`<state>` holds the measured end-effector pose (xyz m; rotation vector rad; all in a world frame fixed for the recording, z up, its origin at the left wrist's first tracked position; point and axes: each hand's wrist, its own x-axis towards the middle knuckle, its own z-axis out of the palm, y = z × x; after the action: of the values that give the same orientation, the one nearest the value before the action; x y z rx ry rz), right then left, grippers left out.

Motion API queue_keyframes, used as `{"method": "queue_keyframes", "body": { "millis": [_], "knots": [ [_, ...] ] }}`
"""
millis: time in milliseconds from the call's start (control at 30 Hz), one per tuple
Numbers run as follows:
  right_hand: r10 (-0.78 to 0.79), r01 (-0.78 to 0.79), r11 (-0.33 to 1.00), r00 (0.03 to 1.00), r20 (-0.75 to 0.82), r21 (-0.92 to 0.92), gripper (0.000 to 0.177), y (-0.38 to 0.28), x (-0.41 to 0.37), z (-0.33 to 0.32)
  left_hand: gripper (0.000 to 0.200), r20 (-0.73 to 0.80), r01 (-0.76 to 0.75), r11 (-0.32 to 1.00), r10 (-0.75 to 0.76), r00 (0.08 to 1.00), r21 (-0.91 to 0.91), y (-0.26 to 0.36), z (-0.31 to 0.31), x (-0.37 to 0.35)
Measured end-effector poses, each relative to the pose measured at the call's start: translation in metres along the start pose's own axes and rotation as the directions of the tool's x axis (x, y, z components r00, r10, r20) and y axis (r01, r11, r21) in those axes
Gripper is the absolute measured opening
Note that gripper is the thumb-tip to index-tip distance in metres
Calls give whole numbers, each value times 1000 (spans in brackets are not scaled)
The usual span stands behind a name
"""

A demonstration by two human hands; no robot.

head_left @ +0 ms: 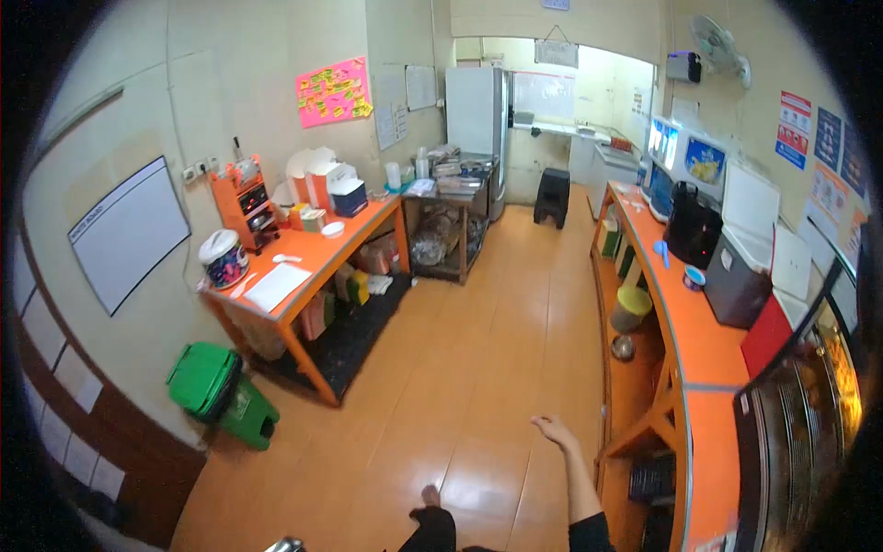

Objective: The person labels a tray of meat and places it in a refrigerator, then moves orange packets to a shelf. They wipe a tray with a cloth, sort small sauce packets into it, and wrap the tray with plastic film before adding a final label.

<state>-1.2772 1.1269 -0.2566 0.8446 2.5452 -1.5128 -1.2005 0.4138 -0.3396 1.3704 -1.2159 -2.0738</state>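
Observation:
My right hand (pixel 552 430) reaches out over the tiled floor at the lower centre right, its fingers loosely apart with nothing visible in them. It touches nothing, and the long orange counter (pixel 685 317) is the nearest furniture, to its right. My left hand is out of the picture. A shiny metallic object (pixel 287 545) shows at the bottom edge, left of centre; what holds it is hidden. A bare foot (pixel 430 497) below a black trouser leg rests on the floor.
An orange table (pixel 299 248) with a rice cooker (pixel 223 258) and boxes stands left, beside a green bin (pixel 207 382). A black stool (pixel 552 198) and white fridge (pixel 475 115) stand at the back. The right counter bears a cooler (pixel 736 276); a glass-fronted cabinet (pixel 800 423) is nearer.

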Motion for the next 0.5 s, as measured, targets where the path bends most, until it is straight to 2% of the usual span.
{"method": "queue_keyframes", "body": {
  "millis": [100, 133, 167, 200, 233, 267, 300, 367, 400, 467, 500],
  "knots": [
    [-118, 92, 988, 967, -224, -125, 38, -30, 126, 13, 43, -33, 36, 999, -37, 999, -8, -22, 119, -3],
    [-194, 173, 979, 949, -248, -106, 37, -12, 165, 27, 43, -4, 62, 998, -62, 998, 7, -33, 164, -3],
    [-170, 153, 985, 943, -286, -80, 37, 5, 190, 39, 44, 33, 95, 995, -96, 995, 22, -46, 216, -5],
    [-93, 82, 995, 956, -277, -52, 38, 49, 225, 56, 44, 86, 135, 989, -139, 986, 57, -61, 269, -8],
    [-6, -80, 948, 963, -270, -308, 41, 85, 232, 68, 44, 155, 172, 979, -187, 970, 106, -74, 322, -14],
    [42, -86, 967, 982, -182, -240, 42, 132, 239, 81, 44, 224, 208, 962, -245, 943, 176, -90, 375, -21],
    [191, -210, 941, 977, -96, -265, 41, 157, 226, 80, 44, 300, 245, 935, -318, 899, 256, -105, 433, -37],
    [429, -415, 874, 903, -2, -252, 41, 180, 205, 63, 45, 443, 280, 873, -451, 775, 400, -127, 549, -83],
    [514, -495, 836, 858, 21, -236, 40, 185, 201, 54, 46, 635, 247, 883, -461, 620, 400, -141, 599, -99],
    [626, -612, 768, 780, 17, -187, 40, 189, 207, 23, 24, 682, 222, 829, -551, 480, 513, -156, 714, -154],
    [670, -659, 734, 743, 15, -163, 39, 189, 217, 8, 21, 705, 142, 834, -530, 471, 533, -163, 768, -178]
  ]
}}
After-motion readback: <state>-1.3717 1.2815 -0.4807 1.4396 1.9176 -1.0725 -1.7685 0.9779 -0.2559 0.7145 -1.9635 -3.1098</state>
